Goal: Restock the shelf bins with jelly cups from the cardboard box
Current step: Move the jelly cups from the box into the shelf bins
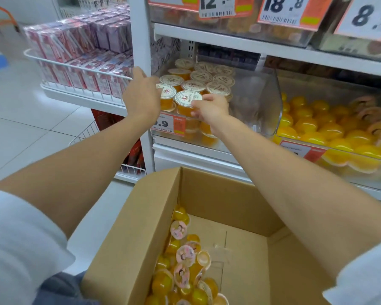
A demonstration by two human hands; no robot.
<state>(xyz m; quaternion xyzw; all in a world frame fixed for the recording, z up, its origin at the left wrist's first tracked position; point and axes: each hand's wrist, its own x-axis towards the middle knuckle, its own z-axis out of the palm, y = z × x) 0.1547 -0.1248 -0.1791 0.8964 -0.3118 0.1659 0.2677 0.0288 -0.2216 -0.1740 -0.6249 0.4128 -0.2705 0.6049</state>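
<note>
jelly cup (188, 101) lid-up in right hand (209, 108)

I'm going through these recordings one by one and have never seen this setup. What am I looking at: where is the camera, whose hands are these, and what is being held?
There is no machine here. A person wears one wide-angle camera on the head, looking forward and down, so the hands reaching out are their own. They stand at a shop shelf. The right hand pinches a jelly cup at its white lid, at the front of a clear bin that already holds rows of such cups. The left hand reaches to the bin's left edge, beside another cup. Whether it grips anything is hidden. Below, an open cardboard box holds loose orange jelly cups along its left side.
</note>
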